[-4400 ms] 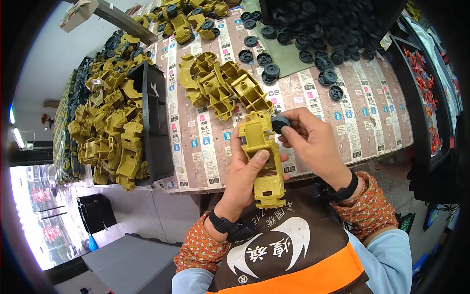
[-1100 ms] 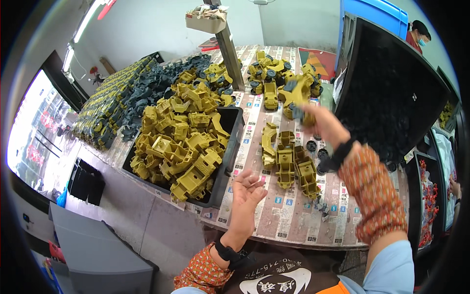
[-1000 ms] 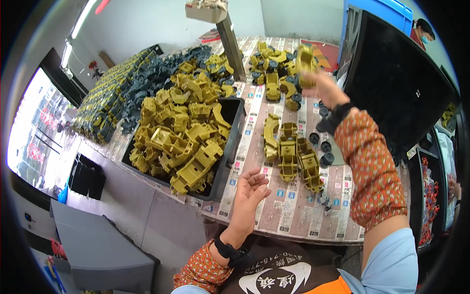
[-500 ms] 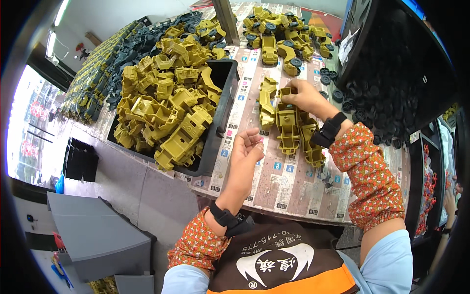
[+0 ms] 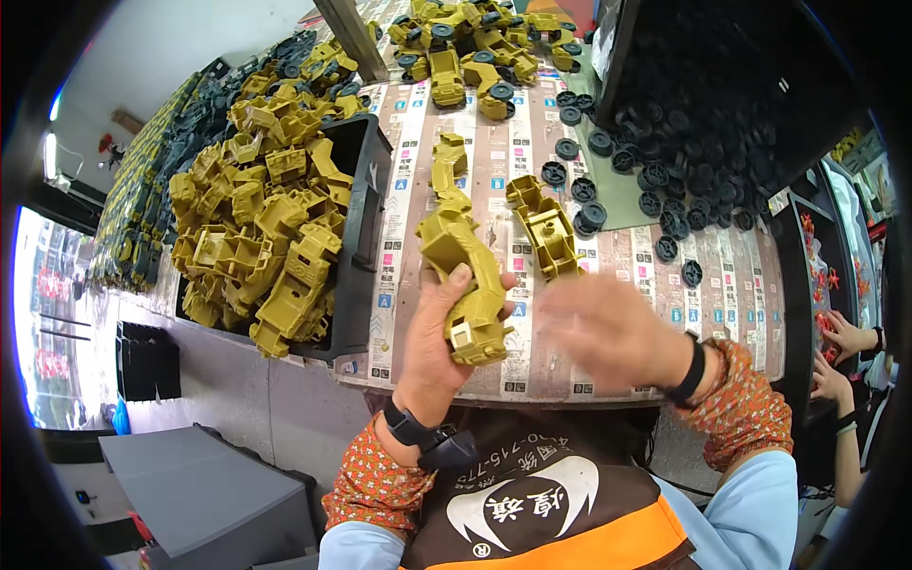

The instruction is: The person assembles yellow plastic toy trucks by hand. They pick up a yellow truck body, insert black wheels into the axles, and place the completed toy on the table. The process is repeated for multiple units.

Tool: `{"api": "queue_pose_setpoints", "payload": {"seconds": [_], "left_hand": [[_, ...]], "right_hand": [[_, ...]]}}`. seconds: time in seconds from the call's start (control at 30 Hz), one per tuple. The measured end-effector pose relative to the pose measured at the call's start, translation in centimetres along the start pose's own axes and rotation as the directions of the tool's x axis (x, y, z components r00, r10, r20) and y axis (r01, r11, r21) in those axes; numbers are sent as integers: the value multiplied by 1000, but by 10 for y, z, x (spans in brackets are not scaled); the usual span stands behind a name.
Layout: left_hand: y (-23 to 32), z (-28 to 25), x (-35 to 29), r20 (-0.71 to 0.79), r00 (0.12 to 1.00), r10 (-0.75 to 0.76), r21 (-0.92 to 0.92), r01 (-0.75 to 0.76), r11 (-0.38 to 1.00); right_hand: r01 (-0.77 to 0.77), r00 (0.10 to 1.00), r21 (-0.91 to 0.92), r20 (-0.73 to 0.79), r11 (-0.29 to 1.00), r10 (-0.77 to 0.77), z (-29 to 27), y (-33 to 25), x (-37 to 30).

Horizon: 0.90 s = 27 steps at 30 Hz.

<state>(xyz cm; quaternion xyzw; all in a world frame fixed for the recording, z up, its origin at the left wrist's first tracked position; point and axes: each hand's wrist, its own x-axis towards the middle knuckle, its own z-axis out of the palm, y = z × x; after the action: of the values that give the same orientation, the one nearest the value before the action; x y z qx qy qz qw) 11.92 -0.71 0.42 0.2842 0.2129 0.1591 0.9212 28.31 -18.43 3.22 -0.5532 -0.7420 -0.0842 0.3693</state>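
Note:
My left hand (image 5: 429, 347) is wrapped round a yellow plastic toy truck body (image 5: 478, 293), held above the front of the table and tilted. To its right my right hand (image 5: 613, 328) is smeared by motion, and whether its fingers hold anything is hidden. Just beyond the right hand lies a second yellow truck body (image 5: 549, 233), its hollow underside up. Another yellow body (image 5: 449, 163) rests on the table behind the held one, partly covered by it. Several loose black toy wheels (image 5: 583, 190) are scattered to the right of these bodies.
A black crate (image 5: 366, 223) heaped with yellow truck bodies stands at the left. Wheeled yellow trucks (image 5: 446, 76) are piled at the back. More black wheels (image 5: 670, 180) spill from a dark container on the right. Another person's hands (image 5: 841, 356) work over red pieces at the far right.
My left hand, empty before, now grips a yellow truck body. My right hand has moved from the bodies back toward me. The view has shifted rightward.

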Motion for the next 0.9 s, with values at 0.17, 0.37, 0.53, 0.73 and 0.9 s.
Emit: {"api": "queue_pose_setpoints", "payload": {"seconds": [0.17, 0.37, 0.53, 0.73, 0.9], "left_hand": [[-6, 10, -5, 58, 995, 80, 115, -86, 990], [-15, 13, -16, 69, 998, -8, 55, 4, 998], [-21, 2, -21, -26, 999, -23, 214, 28, 976], [-36, 16, -28, -9, 995, -98, 209, 98, 973], [-45, 22, -33, -20, 999, -41, 299, 45, 953]], "right_hand": [[-616, 785, -199, -74, 762, 615, -15, 94, -16], [-670, 711, -183, 122, 719, 693, 5, 124, -42], [-772, 578, 464, 229, 433, 784, -14, 54, -18], [-503, 613, 846, 205, 176, 763, 21, -13, -11], [-505, 537, 850, 172, 151, 826, 32, -27, -15]]}}
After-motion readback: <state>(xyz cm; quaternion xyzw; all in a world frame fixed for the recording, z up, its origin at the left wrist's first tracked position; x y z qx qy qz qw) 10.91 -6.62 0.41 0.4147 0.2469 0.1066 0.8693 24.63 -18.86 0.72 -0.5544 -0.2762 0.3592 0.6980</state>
